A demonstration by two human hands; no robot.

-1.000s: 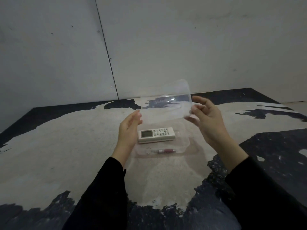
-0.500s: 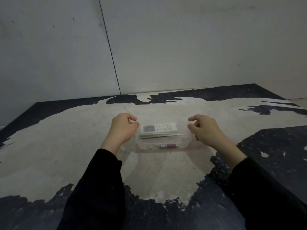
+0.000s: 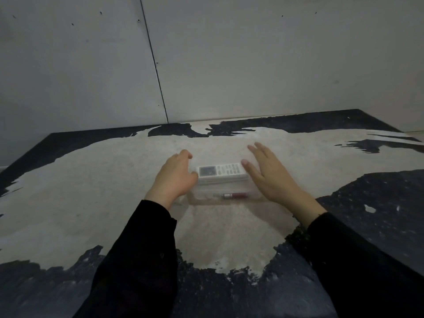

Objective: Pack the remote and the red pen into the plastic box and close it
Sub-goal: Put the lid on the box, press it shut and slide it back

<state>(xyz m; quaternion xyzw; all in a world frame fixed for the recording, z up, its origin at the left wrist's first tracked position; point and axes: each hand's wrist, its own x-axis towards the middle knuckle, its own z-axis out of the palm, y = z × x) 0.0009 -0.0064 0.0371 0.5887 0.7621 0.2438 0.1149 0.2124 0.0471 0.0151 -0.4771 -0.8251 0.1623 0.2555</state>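
A clear plastic box (image 3: pixel 206 198) sits on the table in front of me with its transparent lid lying on top. Inside, a white remote (image 3: pixel 221 172) lies along the far side and a red pen (image 3: pixel 236 195) along the near side. My left hand (image 3: pixel 174 177) rests with curled fingers on the box's left end. My right hand (image 3: pixel 270 177) lies flat with spread fingers over the right end, covering that part of the lid.
The table (image 3: pixel 114 191) has a worn beige top with black patches around its edges. A grey panelled wall (image 3: pixel 229 65) rises close behind it. My black sleeves (image 3: pixel 137 260) reach in from the bottom of the view.
The lid was held up over the box a second ago and now lies on it. My right hand went from a pinch at the lid's edge to flat on top.
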